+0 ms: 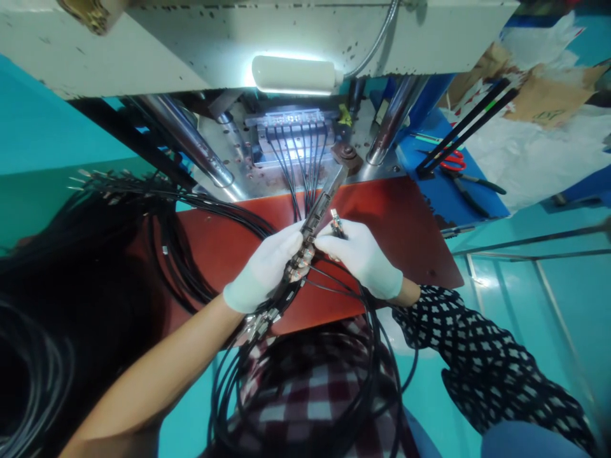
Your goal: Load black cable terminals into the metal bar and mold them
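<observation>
Both hands wear white gloves. My left hand [272,264] is closed around a long dark metal bar [317,213] with slots along it, tilted up to the right above the red board. Cable connectors sit along the bar's lower part, partly hidden by the fingers. My right hand [360,251] pinches a black cable with a shiny metal connector [337,219] pointing up, just right of the bar. More black cables [372,331] hang below the hands over the lap. Several loose connectors [260,324] lie by the left wrist.
Ahead stands a press with a lit mould [293,137] holding several cables, between metal columns [394,121]. A lamp [293,73] hangs above. Cable bundles [128,191] lie at left on the red board [405,222]. At right, a blue tray [434,133] carries pliers [470,191].
</observation>
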A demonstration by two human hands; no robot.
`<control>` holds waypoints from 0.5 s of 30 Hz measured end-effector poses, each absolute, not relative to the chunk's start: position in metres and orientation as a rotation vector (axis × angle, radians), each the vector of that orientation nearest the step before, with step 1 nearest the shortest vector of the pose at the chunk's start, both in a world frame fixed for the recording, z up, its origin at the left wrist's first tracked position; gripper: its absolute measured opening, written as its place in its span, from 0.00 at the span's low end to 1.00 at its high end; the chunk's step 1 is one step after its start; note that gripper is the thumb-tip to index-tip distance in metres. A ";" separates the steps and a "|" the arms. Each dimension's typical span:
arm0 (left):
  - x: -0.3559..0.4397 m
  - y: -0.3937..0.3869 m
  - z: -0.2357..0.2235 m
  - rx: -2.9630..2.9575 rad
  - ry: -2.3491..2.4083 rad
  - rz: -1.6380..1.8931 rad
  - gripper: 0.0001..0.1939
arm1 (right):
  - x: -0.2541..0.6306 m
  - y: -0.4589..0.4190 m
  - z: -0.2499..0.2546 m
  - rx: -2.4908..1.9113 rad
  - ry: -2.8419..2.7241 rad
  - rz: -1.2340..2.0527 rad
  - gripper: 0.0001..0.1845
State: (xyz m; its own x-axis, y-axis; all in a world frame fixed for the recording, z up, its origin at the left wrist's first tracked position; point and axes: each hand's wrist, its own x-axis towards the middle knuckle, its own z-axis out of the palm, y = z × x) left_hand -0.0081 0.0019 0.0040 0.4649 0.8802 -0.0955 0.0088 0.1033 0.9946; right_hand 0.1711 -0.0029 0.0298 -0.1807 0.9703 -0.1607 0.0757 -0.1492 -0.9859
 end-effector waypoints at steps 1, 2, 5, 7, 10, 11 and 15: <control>-0.008 0.002 0.004 1.294 0.887 0.778 0.26 | 0.171 -0.003 0.030 -1.274 -1.318 1.425 0.08; -0.008 0.002 0.004 1.306 0.887 0.788 0.27 | 0.171 -0.003 0.030 -1.273 -1.324 1.412 0.08; -0.008 -0.001 0.005 1.513 0.937 0.847 0.27 | 0.170 -0.004 0.030 -1.282 -1.359 1.380 0.08; -0.009 -0.003 0.005 1.693 1.046 0.853 0.29 | 0.168 -0.004 0.028 -1.280 -1.370 1.374 0.08; -0.010 -0.006 0.002 1.853 1.179 0.835 0.31 | 0.165 -0.005 0.023 -1.265 -1.370 1.367 0.07; -0.011 -0.006 0.002 1.868 1.183 0.835 0.31 | 0.164 -0.005 0.021 -1.263 -1.373 1.365 0.07; -0.015 0.002 0.002 1.765 1.060 0.879 0.30 | 0.172 -0.004 0.019 -1.234 -1.454 1.384 0.09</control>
State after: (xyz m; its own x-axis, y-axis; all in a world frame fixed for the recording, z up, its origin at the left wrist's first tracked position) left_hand -0.0146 0.0018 0.0016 0.3873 0.9129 0.1292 0.2964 -0.2559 0.9201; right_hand 0.1724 -0.0037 0.0193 -0.2392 0.9669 -0.0884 0.1364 -0.0567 -0.9890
